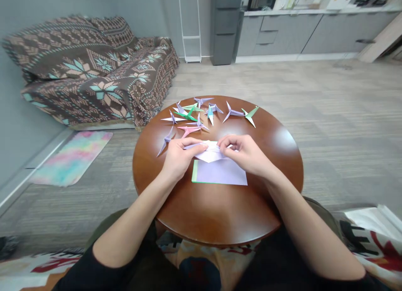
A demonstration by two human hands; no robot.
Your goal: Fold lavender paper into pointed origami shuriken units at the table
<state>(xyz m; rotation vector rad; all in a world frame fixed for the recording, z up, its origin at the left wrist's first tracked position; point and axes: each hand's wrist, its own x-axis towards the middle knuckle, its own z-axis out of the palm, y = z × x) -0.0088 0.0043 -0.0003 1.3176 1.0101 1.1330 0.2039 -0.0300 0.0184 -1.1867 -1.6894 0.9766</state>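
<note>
A partly folded sheet of white-lavender origami paper (210, 155) is held between my two hands over the table. My left hand (182, 156) pinches its left side with thumb and forefinger. On the other side, my right hand (240, 150) grips the paper's upper right part with bent fingers. Just below lies a stack of origami paper (220, 172), lavender on top with a green edge at the left. Beyond my hands are several folded paper figures with pointed arms, among them a pink one (189, 130), a green one (189, 114) and a lavender one (231, 112).
The round brown table (220, 215) has a glossy top and stands close before my knees. A sofa (103, 73) under a patterned throw is at the left, with a pastel mat (73, 157) on the floor. Grey kitchen cabinets (289, 33) line the back.
</note>
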